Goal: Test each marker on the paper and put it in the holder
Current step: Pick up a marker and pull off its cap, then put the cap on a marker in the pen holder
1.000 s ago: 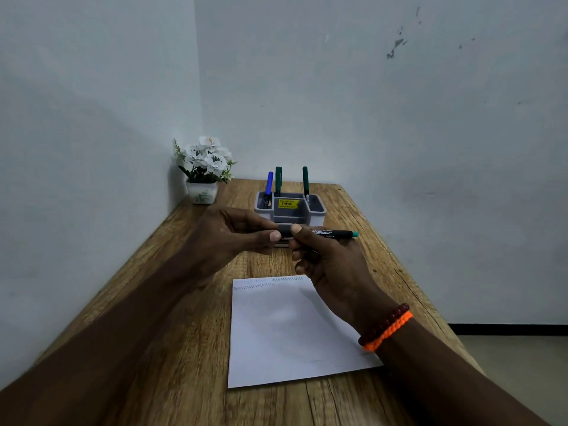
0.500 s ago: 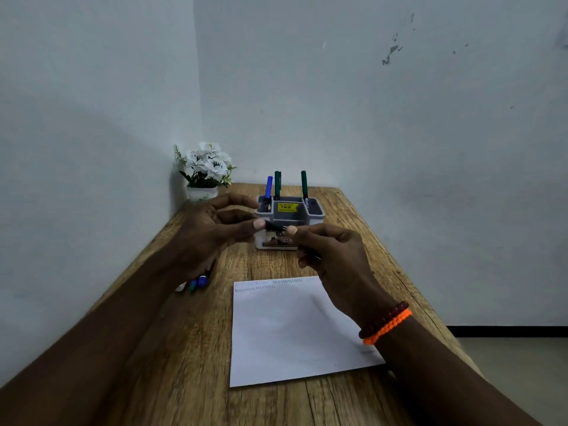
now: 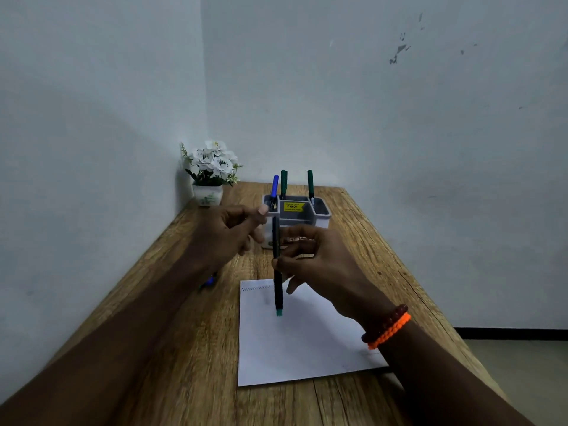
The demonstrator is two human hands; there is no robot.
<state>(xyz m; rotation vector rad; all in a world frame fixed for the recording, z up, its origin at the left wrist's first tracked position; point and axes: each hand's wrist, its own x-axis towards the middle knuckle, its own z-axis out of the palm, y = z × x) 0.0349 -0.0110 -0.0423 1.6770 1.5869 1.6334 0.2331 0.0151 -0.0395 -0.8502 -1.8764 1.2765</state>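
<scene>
two hands: left hand (image 3: 229, 230) and right hand (image 3: 319, 259). one dark marker with a green end (image 3: 277, 273), held upright. three markers standing in the holder (image 3: 296, 212): one blue marker (image 3: 274, 188) and two green markers (image 3: 283, 183) (image 3: 310, 183). one holder; one sheet of paper (image 3: 295, 342); one flower pot (image 3: 207, 194). on the table (image 3: 184, 348) by the left forearm, a blue-tipped marker (image 3: 210, 281), blurred, count uncertain. two bracelets (image 3: 388, 329) on the right wrist.

Wooden table (image 3: 184, 348). On it: white paper (image 3: 301, 348), grey holder (image 3: 319, 221), potted flowers (image 3: 210, 176). A blue-tipped marker (image 3: 210, 281) lies left of the paper.
</scene>
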